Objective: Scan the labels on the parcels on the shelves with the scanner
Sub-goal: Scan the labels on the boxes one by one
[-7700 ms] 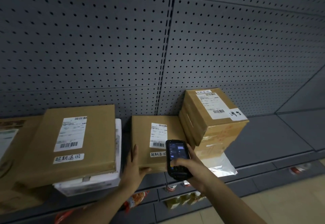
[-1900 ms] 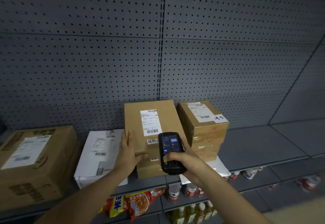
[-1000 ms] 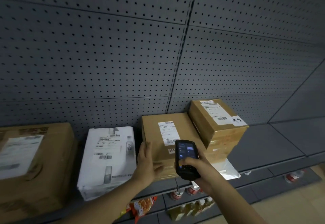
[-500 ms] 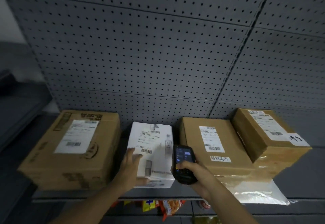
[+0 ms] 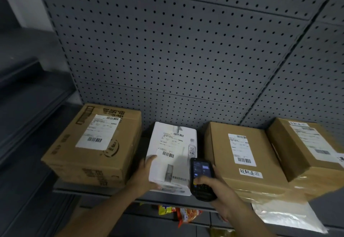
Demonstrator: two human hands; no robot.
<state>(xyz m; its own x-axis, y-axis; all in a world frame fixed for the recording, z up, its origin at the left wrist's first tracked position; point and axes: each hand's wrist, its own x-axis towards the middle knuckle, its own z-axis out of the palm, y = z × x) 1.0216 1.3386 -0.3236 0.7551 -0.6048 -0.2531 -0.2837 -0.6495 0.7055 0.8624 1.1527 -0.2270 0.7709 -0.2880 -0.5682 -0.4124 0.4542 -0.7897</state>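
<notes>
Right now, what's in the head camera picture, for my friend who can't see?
A right hand holds a scanner by a white box that the left hand holds, with brown boxes either side on a shelf.

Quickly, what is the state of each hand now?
Left hand: grips the white parcel at its left front corner.
Right hand: holds the scanner, thumb on its keypad.

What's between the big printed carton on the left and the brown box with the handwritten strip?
The white parcel, with the left hand holding its near-left corner; the scanner in the right hand overlaps its right edge. Head view.
</notes>
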